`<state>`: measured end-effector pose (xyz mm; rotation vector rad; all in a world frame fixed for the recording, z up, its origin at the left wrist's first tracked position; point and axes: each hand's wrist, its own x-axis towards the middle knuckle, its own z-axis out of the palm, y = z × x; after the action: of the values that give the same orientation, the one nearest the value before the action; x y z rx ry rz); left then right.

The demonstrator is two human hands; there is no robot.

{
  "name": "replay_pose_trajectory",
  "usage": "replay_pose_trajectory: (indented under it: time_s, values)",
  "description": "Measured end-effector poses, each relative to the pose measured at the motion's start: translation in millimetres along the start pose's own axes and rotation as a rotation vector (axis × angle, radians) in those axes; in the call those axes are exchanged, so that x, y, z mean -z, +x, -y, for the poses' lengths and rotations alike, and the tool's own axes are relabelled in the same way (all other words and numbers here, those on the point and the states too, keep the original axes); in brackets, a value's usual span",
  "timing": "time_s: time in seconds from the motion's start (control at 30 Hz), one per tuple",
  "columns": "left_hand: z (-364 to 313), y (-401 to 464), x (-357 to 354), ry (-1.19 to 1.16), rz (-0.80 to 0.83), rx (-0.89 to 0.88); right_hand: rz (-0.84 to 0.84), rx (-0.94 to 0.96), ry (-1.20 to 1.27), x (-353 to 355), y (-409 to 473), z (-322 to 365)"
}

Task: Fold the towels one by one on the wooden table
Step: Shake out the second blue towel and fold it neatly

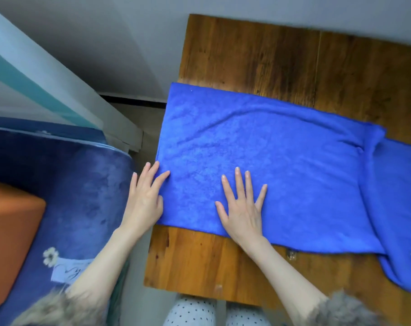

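Blue towel [282, 165] flat on wooden table [258, 55], one fold judged done, right end unfolded. My left hand [144, 198] spread at left edge, right hand [243, 208] pressing flat. More folds remain.
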<state>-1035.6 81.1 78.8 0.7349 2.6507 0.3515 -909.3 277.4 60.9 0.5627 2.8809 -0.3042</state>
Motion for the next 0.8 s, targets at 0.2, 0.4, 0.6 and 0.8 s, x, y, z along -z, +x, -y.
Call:
replay_pose_trajectory:
  time_s: [0.2,0.4,0.6,0.8]
  values:
    - [-33.6,-16.6,-18.5,0.099,0.058,-0.027,0.068,-0.010,0.035,-2.6,-19.4,7.2]
    - [-53.3,-9.7,-18.3,0.102,0.086,0.122,0.039,-0.095,0.073,10.5,-26.5,-28.9]
    - [-119.8,5.8,-32.1,0.068,0.052,0.040,-0.048,-0.203,0.146,25.7,-48.7,-100.5]
    - [-218.9,24.2,-72.5,0.110,0.096,-0.227,-0.202,-0.413,0.205,51.4,-61.3,-209.0]
